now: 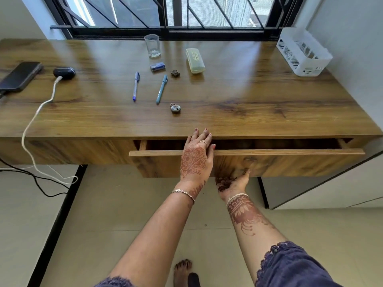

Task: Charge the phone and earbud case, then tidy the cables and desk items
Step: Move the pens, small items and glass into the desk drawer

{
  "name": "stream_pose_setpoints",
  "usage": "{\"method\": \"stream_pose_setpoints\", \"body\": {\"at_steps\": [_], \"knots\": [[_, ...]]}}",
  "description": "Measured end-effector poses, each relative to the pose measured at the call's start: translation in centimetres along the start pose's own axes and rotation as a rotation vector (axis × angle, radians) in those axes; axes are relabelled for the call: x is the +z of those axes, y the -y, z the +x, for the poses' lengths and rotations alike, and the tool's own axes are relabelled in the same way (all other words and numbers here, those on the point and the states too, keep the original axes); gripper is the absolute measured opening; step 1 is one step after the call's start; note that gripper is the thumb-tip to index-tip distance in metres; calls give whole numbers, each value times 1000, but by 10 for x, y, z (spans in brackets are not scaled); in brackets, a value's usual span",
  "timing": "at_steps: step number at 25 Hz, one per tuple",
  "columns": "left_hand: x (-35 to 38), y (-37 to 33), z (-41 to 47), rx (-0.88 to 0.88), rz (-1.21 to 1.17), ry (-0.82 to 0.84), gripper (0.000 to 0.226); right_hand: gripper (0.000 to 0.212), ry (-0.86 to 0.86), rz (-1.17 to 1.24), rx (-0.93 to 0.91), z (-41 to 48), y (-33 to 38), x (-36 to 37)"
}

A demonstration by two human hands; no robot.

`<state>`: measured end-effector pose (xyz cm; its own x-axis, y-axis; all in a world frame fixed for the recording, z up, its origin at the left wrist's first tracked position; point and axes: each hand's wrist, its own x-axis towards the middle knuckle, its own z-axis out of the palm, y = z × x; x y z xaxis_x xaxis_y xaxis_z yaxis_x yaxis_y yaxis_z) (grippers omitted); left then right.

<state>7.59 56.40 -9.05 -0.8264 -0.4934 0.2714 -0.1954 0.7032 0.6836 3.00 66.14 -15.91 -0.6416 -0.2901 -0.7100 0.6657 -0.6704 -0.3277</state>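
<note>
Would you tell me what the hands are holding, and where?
Right hand has the drawer front by its bottom edge, fingers hidden underneath; left hand lies flat over its top edge.

Home study nook: long wood-grain bench (248, 96) under black-barred window (165, 15) at twelve o'clock, two blue plastic pens (136, 85) at eleven, beige floor tiles (103, 214) at six.

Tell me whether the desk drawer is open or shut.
Partly open. The drawer front stands out from the desk, with a dark gap behind it. Its contents are hidden.
</note>
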Motion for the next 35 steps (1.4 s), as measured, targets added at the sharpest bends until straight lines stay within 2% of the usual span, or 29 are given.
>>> {"method": "stream_pose_setpoints", "body": {"at_steps": [3,5,6,8,9,11,12,13,15,17,20,23,27,31,35], "knots": [[-2,-2,-24,15,54,-8,25,80,-60,-50,28,-19,0,-17],[-8,-6,-40,1,153,46,26,80,-199,-134,-26,-34,2,-24],[-11,-9,-45,-5,195,82,29,80,-306,-226,-111,-43,3,-26],[-17,-16,-49,-33,235,143,33,77,-558,-536,-483,-66,10,-25],[-21,-20,-51,-55,235,169,35,75,-595,-747,-740,-76,14,-25],[-26,-26,-55,-83,234,192,39,71,-483,-1224,-1147,-91,26,-24],[-28,-30,-58,-92,234,198,41,66,-382,-1455,-1230,-95,34,-21],[-30,-33,-60,-112,230,207,43,59,-277,-1696,-1233,-97,41,-17],[-36,-39,-65,-171,224,244,50,60,-96,-2106,-1044,-105,48,-10],[-38,-43,-67,-232,237,307,55,70,-21,-2288,-845,-113,52,-7],[-41,-44,-72,-283,250,405,61,72,-19,-2350,-762,-125,53,-6],[-39,-35,-81,-314,260,439,60,66,15,-2380,-628,-131,56,-6],[-33,-18,-95,-427,281,656,62,64,80,-2431,-457,-131,56,-13],[-34,-16,-100,-484,80,650,62,71,121,-2486,-332,-138,56,-13],[-36,-24,-97,-486,30,639,62,76,163,-2521,-163,-140,57,-8]]}}
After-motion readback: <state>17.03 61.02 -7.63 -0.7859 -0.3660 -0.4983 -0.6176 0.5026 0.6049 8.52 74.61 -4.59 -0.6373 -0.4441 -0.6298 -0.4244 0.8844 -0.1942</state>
